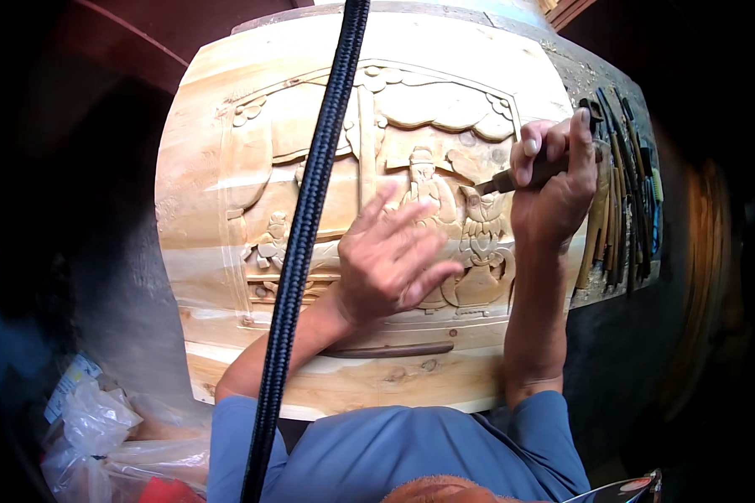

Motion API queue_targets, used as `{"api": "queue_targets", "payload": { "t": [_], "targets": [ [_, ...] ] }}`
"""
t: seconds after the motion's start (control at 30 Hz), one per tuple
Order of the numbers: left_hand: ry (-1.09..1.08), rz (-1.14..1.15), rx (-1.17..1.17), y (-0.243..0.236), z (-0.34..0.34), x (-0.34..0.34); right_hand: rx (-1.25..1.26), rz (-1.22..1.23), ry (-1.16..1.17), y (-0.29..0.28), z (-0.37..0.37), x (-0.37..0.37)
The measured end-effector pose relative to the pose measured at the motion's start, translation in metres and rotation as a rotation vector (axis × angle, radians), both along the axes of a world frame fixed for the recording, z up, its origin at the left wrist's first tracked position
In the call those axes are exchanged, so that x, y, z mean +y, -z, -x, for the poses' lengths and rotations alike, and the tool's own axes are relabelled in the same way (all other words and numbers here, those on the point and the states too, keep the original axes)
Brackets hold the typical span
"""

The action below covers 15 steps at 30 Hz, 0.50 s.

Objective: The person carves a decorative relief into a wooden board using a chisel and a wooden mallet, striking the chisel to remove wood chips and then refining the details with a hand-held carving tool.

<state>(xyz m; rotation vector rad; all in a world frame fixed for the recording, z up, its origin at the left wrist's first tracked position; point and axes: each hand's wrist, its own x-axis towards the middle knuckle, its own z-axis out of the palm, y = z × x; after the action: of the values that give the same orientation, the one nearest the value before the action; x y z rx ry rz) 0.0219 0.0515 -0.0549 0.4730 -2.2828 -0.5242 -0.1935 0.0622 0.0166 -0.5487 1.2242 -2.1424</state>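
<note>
A pale wooden panel (201, 126) carved in relief with figures, clouds and a border lies below me. My right hand (558, 163) grips a dark-handled carving tool (503, 180), its tip at a carved figure (482, 222) on the right side of the relief. My left hand (394, 256) is open, fingers spread, over the middle of the carving, just left of that figure; whether it touches the wood I cannot tell. A slim dark rod (386, 350) lies along the lower part of the panel.
Several carving tools (621, 193) lie in a row on the grey worktop (579, 67) at the right. A black braided cable (315, 176) crosses the view from top to bottom. Plastic bags (101, 427) and a red object (168, 490) sit at the lower left.
</note>
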Motion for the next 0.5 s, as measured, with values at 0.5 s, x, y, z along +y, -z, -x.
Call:
{"api": "queue_targets", "payload": {
  "t": [0.5],
  "targets": [
    [-0.18,0.095,-0.112,-0.001,0.007,0.014,0.122,-0.033,-0.061,0.015,-0.041,-0.02]
  ]
}}
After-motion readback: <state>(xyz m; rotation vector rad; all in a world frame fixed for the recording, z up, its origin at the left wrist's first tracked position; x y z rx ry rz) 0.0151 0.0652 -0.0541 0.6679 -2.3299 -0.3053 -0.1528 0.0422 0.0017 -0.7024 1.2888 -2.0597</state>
